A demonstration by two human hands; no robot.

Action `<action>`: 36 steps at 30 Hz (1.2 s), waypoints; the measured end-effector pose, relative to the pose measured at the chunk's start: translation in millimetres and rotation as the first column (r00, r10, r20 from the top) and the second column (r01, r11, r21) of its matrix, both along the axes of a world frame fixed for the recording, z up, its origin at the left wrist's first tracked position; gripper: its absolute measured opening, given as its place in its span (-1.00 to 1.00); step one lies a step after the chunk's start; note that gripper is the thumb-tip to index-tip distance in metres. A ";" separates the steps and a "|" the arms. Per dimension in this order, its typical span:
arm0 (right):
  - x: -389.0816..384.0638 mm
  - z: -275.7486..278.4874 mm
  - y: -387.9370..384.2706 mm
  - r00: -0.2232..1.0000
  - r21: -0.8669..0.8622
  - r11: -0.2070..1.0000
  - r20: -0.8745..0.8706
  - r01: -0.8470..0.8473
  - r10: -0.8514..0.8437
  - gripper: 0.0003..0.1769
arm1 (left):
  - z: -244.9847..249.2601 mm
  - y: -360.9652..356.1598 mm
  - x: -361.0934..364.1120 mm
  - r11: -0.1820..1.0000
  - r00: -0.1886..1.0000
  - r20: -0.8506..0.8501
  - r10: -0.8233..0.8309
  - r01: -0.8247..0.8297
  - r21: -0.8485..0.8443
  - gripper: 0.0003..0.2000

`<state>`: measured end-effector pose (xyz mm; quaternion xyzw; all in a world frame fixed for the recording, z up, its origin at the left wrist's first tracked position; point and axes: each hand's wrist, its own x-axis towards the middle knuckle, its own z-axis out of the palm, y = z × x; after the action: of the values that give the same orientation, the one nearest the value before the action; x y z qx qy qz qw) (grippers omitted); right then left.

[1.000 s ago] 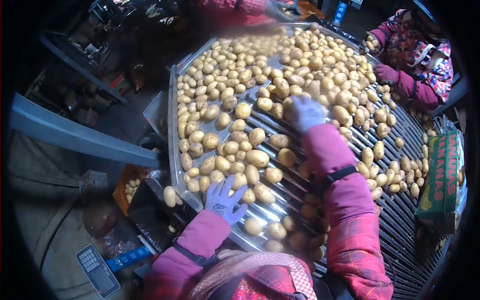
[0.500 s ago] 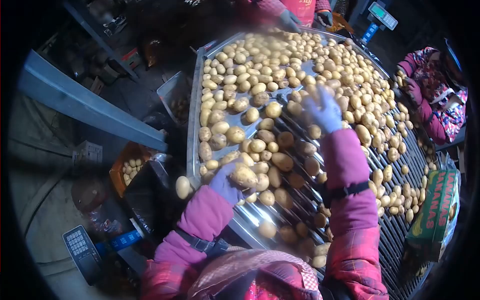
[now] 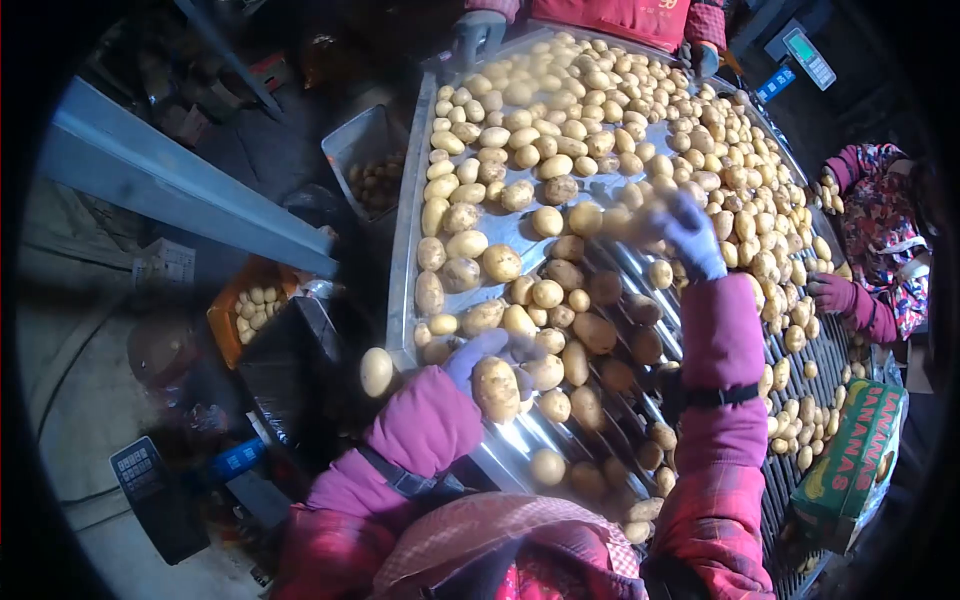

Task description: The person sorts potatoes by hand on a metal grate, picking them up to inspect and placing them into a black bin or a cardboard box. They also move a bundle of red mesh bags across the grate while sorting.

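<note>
My left hand (image 3: 470,358), in a pale purple glove, is closed around a large potato (image 3: 496,388) near the front left corner of the metal sorting table (image 3: 402,300). More potatoes lie right beside its fingers. My right hand (image 3: 692,238), gloved alike, reaches over the middle of the table, where bare metal sheet meets the dark roller bars (image 3: 650,300). Motion smears its fingers, and a blurred potato (image 3: 630,222) overlaps the fingertips; whether they grip it I cannot tell. A single pale potato (image 3: 376,372) shows by the table's left rim, close to my left sleeve.
A gloved person (image 3: 610,12) stands at the far end, another (image 3: 885,240) at the right with hands at the potatoes. A green banana box (image 3: 855,460) is at the lower right. Left are a grey crate (image 3: 345,150), an orange crate (image 3: 225,320), a steel beam (image 3: 190,185) and a scale (image 3: 150,490).
My right hand has moved rightward over the rollers. The potato in my left hand has turned more upright. The far person's hands have spread apart, and the right-hand person's hands have separated.
</note>
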<state>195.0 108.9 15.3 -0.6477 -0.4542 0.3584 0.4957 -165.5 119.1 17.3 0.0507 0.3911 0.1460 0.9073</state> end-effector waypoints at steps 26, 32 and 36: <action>-155.1 0.2 129.9 0.273 -0.423 0.904 0.864 -0.065 0.424 -0.71 | -17.6 8.2 -13.9 0.986 0.970 0.240 -0.046 0.082 -0.143 -0.54; -163.7 57.2 86.6 0.485 -0.388 0.917 0.786 -0.098 0.384 -0.65 | 13.0 13.5 -12.4 0.937 0.768 0.611 0.194 0.040 -0.348 -0.57; -143.7 -5.8 136.6 0.394 -0.572 0.805 0.784 0.158 0.480 -0.27 | -41.4 -3.2 -17.2 0.948 0.952 0.265 0.154 -0.067 -0.310 -0.59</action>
<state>51.3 245.4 9.5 -0.7990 -0.5839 0.1148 -0.0863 -182.6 115.9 -24.0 -0.1301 0.2757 0.1422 0.9417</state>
